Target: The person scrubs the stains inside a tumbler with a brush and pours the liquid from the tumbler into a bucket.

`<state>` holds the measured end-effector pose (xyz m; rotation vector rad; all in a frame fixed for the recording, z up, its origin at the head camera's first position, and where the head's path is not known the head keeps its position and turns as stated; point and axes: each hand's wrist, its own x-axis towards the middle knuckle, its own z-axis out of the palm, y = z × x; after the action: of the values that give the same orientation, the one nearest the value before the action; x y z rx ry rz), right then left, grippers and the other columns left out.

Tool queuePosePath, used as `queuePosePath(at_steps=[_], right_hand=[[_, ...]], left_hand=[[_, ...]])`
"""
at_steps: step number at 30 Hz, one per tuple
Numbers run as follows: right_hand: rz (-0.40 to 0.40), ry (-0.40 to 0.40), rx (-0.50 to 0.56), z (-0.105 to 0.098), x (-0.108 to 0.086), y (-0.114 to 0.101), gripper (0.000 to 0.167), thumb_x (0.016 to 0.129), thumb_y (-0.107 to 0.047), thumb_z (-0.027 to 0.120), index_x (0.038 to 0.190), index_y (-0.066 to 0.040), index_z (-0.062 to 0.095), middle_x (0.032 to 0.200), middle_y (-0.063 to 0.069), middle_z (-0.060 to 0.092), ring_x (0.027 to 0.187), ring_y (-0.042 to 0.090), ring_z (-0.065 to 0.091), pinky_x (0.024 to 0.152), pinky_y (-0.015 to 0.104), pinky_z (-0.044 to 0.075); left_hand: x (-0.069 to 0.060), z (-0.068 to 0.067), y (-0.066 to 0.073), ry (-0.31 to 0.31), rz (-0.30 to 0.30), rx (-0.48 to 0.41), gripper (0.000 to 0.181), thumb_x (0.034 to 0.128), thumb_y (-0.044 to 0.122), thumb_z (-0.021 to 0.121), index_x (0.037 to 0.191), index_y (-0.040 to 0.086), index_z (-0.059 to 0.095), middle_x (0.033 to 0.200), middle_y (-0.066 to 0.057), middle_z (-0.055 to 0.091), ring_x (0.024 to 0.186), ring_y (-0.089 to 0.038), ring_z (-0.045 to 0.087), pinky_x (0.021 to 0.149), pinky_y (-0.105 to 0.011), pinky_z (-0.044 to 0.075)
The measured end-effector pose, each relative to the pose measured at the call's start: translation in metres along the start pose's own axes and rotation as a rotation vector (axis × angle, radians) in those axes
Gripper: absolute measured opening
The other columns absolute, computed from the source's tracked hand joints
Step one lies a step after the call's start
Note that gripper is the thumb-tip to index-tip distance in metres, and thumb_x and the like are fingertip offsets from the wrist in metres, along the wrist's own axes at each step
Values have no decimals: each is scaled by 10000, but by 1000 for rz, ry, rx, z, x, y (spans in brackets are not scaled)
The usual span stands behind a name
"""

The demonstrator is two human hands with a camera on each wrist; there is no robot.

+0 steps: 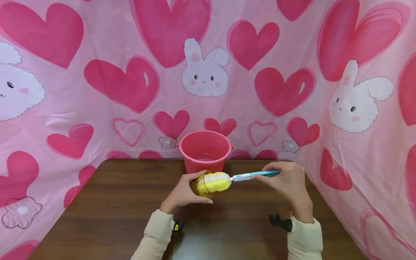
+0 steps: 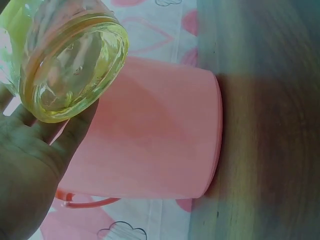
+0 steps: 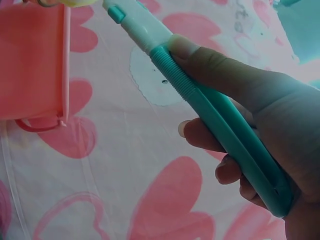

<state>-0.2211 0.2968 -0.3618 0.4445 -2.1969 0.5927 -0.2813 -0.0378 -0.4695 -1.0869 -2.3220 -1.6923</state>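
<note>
Gripping brush (image 1: pixel 241 177) by its teal handle in right hand (image 1: pixel 289 178); curling left hand (image 1: pixel 182 190) around tipped amber cup (image 2: pixel 75 70), holding both above counter (image 1: pixel 97 202), with yellow-white sponge (image 1: pixel 219 181) partly inside. Judging cup as light, stiff, likely slick if wet, maybe breakable: calling for firm wrap around wall. Judging sponge as soft, handle as rigid: calling for hold on ribbed part. Seeing dark wood-look counter beneath, pink bucket (image 1: pixel 205 167) near far edge, heart-and-bunny cloth (image 1: pixel 107 43) behind.

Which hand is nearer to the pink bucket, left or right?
Left. The left hand, gripping the yellow-tinted glass, is just in front of the bucket; the right hand, holding the brush handle, is farther out to the right.
</note>
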Motion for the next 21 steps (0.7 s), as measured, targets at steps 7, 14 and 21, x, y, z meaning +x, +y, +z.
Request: queuePosePath(at_steps=[7,14,21], right_hand=[[23,18,90,-6,-1,6,323,538,-224,1031,746,-152,795,662,-88,707,536,37,517,529,121,454],[-24,50,150,-3,1,9,336,520,-168,1034,759,-130,800,679,-53,725,543,16,542,540,106,464],[-54,68,137,3,2,9,350,495,-169,1041,743,-123,799,673,-46,729,545,43,578,543,108,462]], left_hand=[[-2,-5,1,22,-11,23,879,707,287,949,1479,180,543,1341,109,631,1188,-172,573,988,-356,555],[-2,-7,4,52,-35,8,856,704,212,947,1466,242,558,1329,91,640,1171,-182,573,998,-358,544],[-1,-3,5,44,-42,-68,846,716,109,924,1472,186,551,1330,45,635,1182,-224,565,986,-361,550]])
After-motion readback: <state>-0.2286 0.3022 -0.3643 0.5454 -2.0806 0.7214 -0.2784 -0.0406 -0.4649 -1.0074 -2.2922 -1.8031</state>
